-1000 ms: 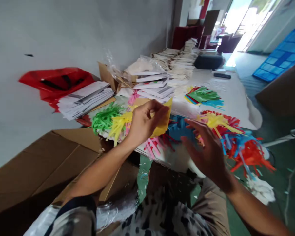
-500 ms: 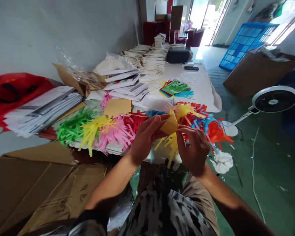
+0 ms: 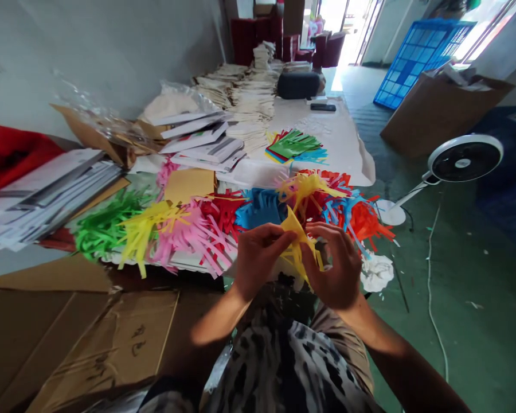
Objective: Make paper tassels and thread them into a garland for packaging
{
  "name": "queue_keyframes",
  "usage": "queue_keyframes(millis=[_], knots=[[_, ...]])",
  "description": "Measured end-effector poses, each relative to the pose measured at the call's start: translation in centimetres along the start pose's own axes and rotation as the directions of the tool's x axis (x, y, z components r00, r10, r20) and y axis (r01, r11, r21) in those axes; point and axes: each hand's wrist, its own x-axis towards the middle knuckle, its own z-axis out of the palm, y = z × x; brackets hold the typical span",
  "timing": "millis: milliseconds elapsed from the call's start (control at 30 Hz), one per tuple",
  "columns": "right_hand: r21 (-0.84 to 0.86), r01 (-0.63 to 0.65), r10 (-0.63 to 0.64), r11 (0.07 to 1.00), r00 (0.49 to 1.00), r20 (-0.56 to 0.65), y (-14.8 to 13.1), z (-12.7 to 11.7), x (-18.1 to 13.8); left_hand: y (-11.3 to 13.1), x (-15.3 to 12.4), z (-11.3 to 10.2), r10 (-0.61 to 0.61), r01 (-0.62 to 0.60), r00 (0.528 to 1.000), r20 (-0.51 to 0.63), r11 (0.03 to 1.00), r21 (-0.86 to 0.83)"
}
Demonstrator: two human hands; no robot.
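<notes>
Just over the near table edge I hold a piece of yellow fringed paper point(image 3: 295, 225), its solid top folded to a point and its cut strips hanging down. My left hand point(image 3: 260, 255) pinches its left side between thumb and fingers. On the other side my right hand point(image 3: 337, 267) is curled, with its thumb and bent index finger at the paper's right edge; the exact contact is partly hidden. Behind my hands lie blue fringed paper point(image 3: 260, 207) and a yellow fringed bunch point(image 3: 312, 188). Pink fringed paper point(image 3: 189, 232) is to the left of my left hand.
Green fringe point(image 3: 112, 223) and yellow fringe point(image 3: 152, 229) lie further left, orange fringe point(image 3: 365, 218) right. Paper stacks point(image 3: 210, 137) and a multicoloured fringed pile point(image 3: 298, 146) lie behind. An open cardboard box point(image 3: 129, 327) is at lower left, a fan point(image 3: 464, 160) at right.
Both hands have moved slightly down with the yellow paper, which now stands more upright with a pointed top. My right fingers have spread a little. The whole view has shifted, uncovering the blue fringe.
</notes>
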Motion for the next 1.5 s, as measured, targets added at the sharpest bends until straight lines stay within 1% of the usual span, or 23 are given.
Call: queue_keyframes(millis=[133, 267, 333, 400, 433, 500, 600, 667, 700, 733, 767, 833, 900, 1000, 1033, 1100, 1167, 1233, 1300, 1333, 1400, 1467, 1500], knots=[[-0.06, 0.05, -0.049, 0.997, 0.998, 0.027, -0.5, 0.2, -0.6, -0.3, 0.0, 0.4, -0.022, 0.023, 0.999, 0.023, 0.998, -0.056], [-0.055, 0.055, -0.055, 0.997, 0.998, -0.002, -0.1, 0.2, -0.9, -0.5, 0.0, 0.5, -0.013, 0.013, 0.999, 0.039, 1.0, 0.007], [0.001, 0.005, -0.005, 1.0, 1.0, 0.011, 0.1, 0.1, -0.9, -0.5, 0.1, 0.2, -0.01, 0.007, 0.998, 0.059, 0.998, 0.061], [0.106, -0.113, 0.107, 0.988, 0.992, 0.066, 0.3, -0.2, -0.9, -0.4, 0.3, -0.1, -0.007, -0.002, 0.997, 0.081, 0.993, 0.116], [0.17, -0.197, 0.179, 0.966, 0.977, 0.113, 0.4, -0.3, -0.8, -0.4, 0.4, -0.4, -0.007, -0.006, 0.995, 0.095, 0.99, 0.139], [0.298, -0.369, 0.311, 0.88, 0.923, 0.225, 0.9, -0.6, -0.7, -0.5, 0.7, -1.0, -0.011, -0.011, 0.991, 0.135, 0.987, 0.162], [0.452, -0.57, 0.44, 0.687, 0.82, 0.366, 2.0, -0.9, -0.6, -0.5, 1.2, -2.1, -0.039, -0.009, 0.969, 0.245, 0.982, 0.188], [0.5, -0.642, 0.497, 0.581, 0.767, 0.407, 2.7, -0.8, -0.6, -0.6, 1.3, -2.7, -0.054, -0.015, 0.951, 0.304, 0.975, 0.22], [0.503, -0.658, 0.515, 0.56, 0.752, 0.411, 2.9, -0.7, -0.6, -0.7, 1.2, -2.8, -0.042, -0.032, 0.953, 0.3, 0.971, 0.236], [0.496, -0.656, 0.523, 0.568, 0.754, 0.398, 3.0, -0.5, -0.7, -0.8, 1.1, -2.8, -0.014, -0.056, 0.962, 0.272, 0.967, 0.249], [0.482, -0.637, 0.521, 0.601, 0.77, 0.369, 2.9, -0.2, -0.8, -1.0, 0.9, -2.6, 0.02, -0.082, 0.973, 0.231, 0.962, 0.261], [0.443, -0.565, 0.484, 0.696, 0.825, 0.292, 2.4, 0.3, -1.0, -1.7, 0.4, -2.0, 0.082, -0.125, 0.986, 0.148, 0.942, 0.311], [0.42, -0.485, 0.44, 0.767, 0.874, 0.205, 1.8, 0.7, -1.1, -2.6, 0.1, -1.3, 0.129, -0.165, 0.985, 0.115, 0.897, 0.41], [0.397, -0.413, 0.404, 0.819, 0.908, 0.112, 1.3, 0.7, -1.1, -3.9, 0.1, -0.6, 0.175, -0.219, 0.976, 0.131, 0.775, 0.593], [0.366, -0.393, 0.384, 0.844, 0.918, 0.1, 1.3, 0.6, -1.1, -4.2, 0.2, -0.5, 0.18, -0.228, 0.974, 0.14, 0.732, 0.642], [0.253, -0.345, 0.322, 0.904, 0.938, 0.13, 1.6, 0.3, -1.2, -4.4, 0.5, -0.5, 0.186, -0.256, 0.966, 0.177, 0.662, 0.704], [0.107, -0.293, 0.269, 0.95, 0.943, 0.196, 2.4, 0.0, -1.2, -4.0, 0.8, -0.5, 0.211, -0.325, 0.946, 0.247, 0.609, 0.723], [-0.042, -0.25, 0.253, 0.967, 0.938, 0.237, 3.4, -0.3, -1.0, -3.4, 1.2, -0.8, 0.236, -0.396, 0.918, 0.318, 0.54, 0.743], [-0.17, -0.186, 0.223, 0.968, 0.946, 0.234, 4.6, -0.7, -0.4, -2.6, 1.9, -1.4, 0.265, -0.437, 0.898, 0.352, 0.431, 0.789], [-0.22, -0.134, 0.184, 0.966, 0.957, 0.225, 5.1, -1.1, 0.1, -2.1, 2.4, -2.0, 0.286, -0.453, 0.886, 0.365, 0.372, 0.81], [-0.273, -0.006, 0.064, 0.962, 0.977, 0.203, 6.1, -1.9, 1.2, -1.0, 3.4, -3.3, 0.344, -0.505, 0.846, 0.407, 0.274, 0.819], [-0.274, 0.101, -0.045, 0.956, 0.978, 0.204, 6.7, -2.7, 2.3, 0.3, 4.1, -5.0, 0.403, -0.565, 0.795, 0.453, 0.22, 0.795], [-0.263, 0.125, -0.071, 0.957, 0.976, 0.204, 6.9, -3.0, 2.6, 0.9, 4.4, -5.9, 0.429, -0.581, 0.777, 0.46, 0.206, 0.788]])
